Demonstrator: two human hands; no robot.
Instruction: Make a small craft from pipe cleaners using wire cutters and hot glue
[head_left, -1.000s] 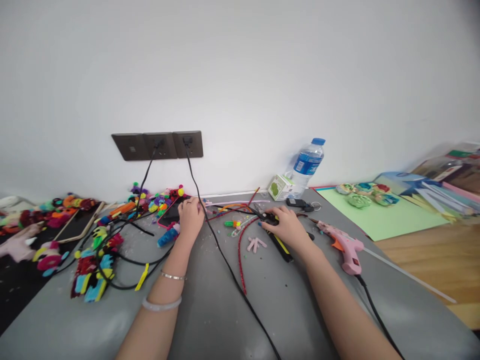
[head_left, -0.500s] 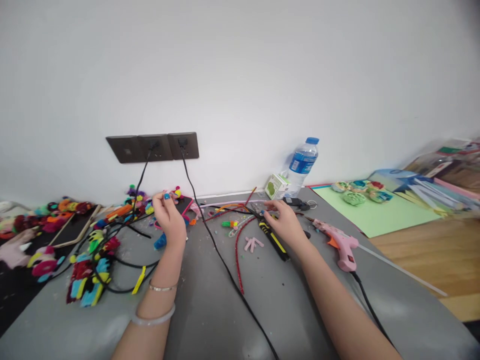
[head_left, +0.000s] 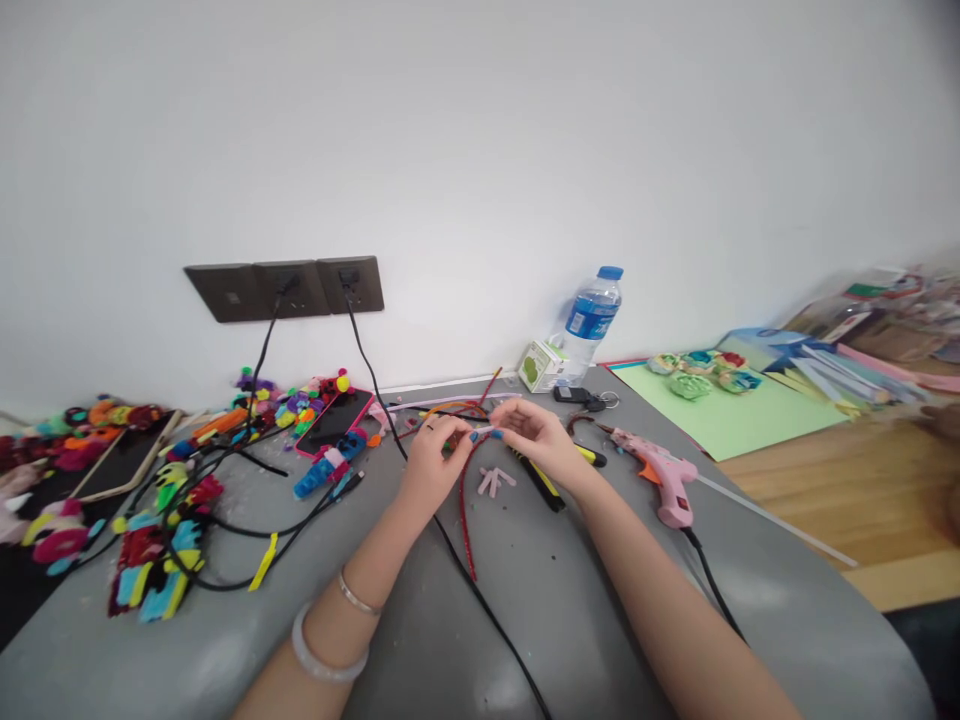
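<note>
From the head camera, the good stuff is all in the middle of the grey table (head_left: 420, 640). The left hand (head_left: 433, 465) has its thumb and index finger pinching the left end of a little pale pink strip (head_left: 484, 430), which sits crosswise in the gap between the two hands, just above the tabletop. The right hand (head_left: 541, 440) comes in from the other side, thumb right up at the strip's right end, other fingers loosely curved and a bit apart. Can't tell if that thumb is really gripping it or just touching, tbh.

Right below the strip, on the near side, there's a small pile of pale pink pieces (head_left: 493, 482) lying on the table, well clear of the fingertips. A red glittery stem (head_left: 466, 530) curves down toward the near edge, just left of that pile. Under the right hand you can see the black-and-yellow handles of some pliers (head_left: 544, 486), one poking out near, the other to the right. Further right is a pink glue gun (head_left: 673, 480), and on the far side a bottle (head_left: 592, 320) stands beside a small box (head_left: 541, 366).
</note>
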